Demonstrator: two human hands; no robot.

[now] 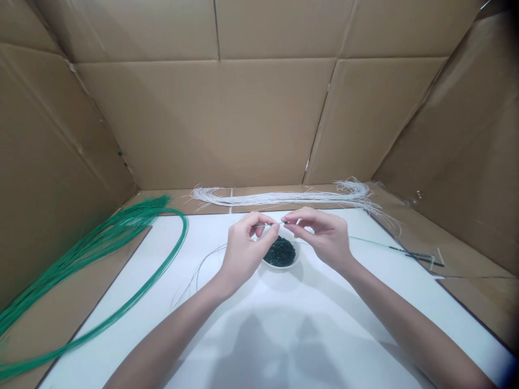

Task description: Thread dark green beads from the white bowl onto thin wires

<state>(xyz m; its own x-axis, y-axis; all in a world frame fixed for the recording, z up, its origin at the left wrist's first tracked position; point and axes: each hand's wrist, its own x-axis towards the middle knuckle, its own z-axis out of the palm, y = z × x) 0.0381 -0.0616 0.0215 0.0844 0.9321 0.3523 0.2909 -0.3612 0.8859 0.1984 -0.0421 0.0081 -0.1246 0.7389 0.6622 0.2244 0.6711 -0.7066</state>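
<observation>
Cardboard walls [211,124] rise beyond my hands; a white sheet [227,335] lies beneath them. Looped green strands [101,243] lie left of my left hand, white strands [279,199] beyond both. My left hand [249,243] pinches a thin green wire [280,223], thumb and forefinger together; my right hand [324,232] pinches a tiny dark bead [285,222] just beside my left fingertips. Below, between my hands, sits a white bowl [299,255] of dark beads [280,253].

A creased brown cardboard back wall [259,124] and matching side walls [52,124] flank a white surface [357,346] edged with flat cardboard [478,270] and crossed by soft shadows [251,351].
</observation>
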